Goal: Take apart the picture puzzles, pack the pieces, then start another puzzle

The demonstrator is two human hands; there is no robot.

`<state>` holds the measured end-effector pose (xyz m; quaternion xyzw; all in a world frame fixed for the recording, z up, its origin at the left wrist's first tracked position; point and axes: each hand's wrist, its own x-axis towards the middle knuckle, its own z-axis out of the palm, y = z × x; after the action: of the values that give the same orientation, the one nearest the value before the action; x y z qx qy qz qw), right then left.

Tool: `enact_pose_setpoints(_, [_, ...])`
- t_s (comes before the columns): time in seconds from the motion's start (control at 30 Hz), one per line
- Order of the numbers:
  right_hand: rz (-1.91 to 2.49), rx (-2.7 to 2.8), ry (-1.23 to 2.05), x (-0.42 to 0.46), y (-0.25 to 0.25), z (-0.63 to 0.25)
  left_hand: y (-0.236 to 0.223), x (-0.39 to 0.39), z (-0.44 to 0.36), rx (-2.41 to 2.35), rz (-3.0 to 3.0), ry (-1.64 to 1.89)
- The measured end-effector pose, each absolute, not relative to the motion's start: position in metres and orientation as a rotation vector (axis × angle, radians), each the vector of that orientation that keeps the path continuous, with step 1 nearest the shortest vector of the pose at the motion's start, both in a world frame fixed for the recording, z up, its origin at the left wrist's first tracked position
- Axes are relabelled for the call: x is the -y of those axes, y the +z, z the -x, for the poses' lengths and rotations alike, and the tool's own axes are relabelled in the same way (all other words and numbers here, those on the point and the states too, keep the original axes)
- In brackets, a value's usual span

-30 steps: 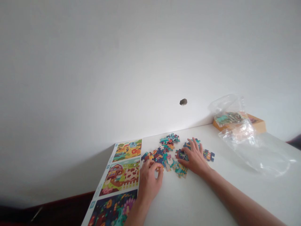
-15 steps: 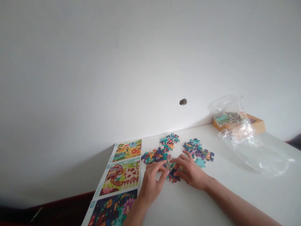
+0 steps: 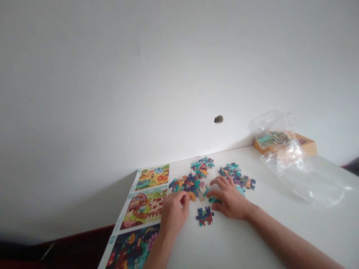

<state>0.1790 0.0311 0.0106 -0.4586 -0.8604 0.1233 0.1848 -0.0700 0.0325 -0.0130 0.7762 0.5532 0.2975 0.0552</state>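
A lone piece point(image 3: 205, 216) lies at six o'clock from the puzzle pile point(image 3: 191, 182), perhaps set clear for viewing; right hand point(image 3: 229, 198), fingers apart, arches at its two o'clock; left hand point(image 3: 175, 210) curled at nine, hold unclear

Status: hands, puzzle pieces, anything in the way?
Left hand curled beside orange piece; right hand over teal pieces; holds unclear. Dark puzzle piece lies apart, near side. Plastic bag and box off right, away from hands.

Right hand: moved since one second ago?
Yes. Against the hole in the wall, the right hand has come nearer the person and slightly left, farther from the hole.
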Motion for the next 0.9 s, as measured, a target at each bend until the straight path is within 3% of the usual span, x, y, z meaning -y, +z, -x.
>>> enact_pose_setpoints(0.4, [1.424, 2.328, 0.18, -0.045, -0.012, -0.179, -0.016, -0.035, 0.067, -1.519, -2.306, 0.913])
enact_pose_setpoints(0.9, [1.326, 2.399, 0.367, -0.037, -0.004, -0.167, -0.024, -0.035, 0.065, -1.465, -2.478, 0.858])
